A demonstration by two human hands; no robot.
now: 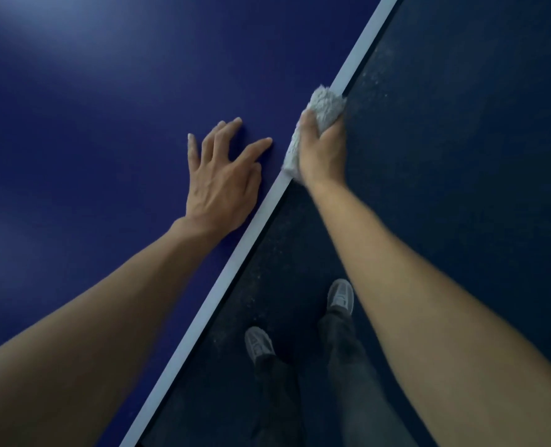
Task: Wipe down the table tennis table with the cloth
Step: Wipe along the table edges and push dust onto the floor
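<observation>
Wiping along the table's edge: right of centre in the frame, the right hand [324,150] clenches a fluffy pale-grey cloth [327,106]. Its fingers curl round the wad, which presses on the white border stripe [235,262] of the matt dark-blue table tennis table [74,124] and appears to lap over its rim. The left hand [222,185], just left of centre, rests on the blue top with fingers spread and nearly straight, grasping nothing, apparently as a brace. Done well, this step probably calls for the cloth to lie flat on the stripe and travel along the diagonal edge in one even pass, under steady pressure, with the bracing hand clear of its path. The blue top fills the left and upper left, showing soft pale reflections; its cleanliness cannot be told. Right of the stripe lies a dark speckled floor [461,124]. At lower centre are the person's grey shoes [341,296] and dark trousers [341,343].
</observation>
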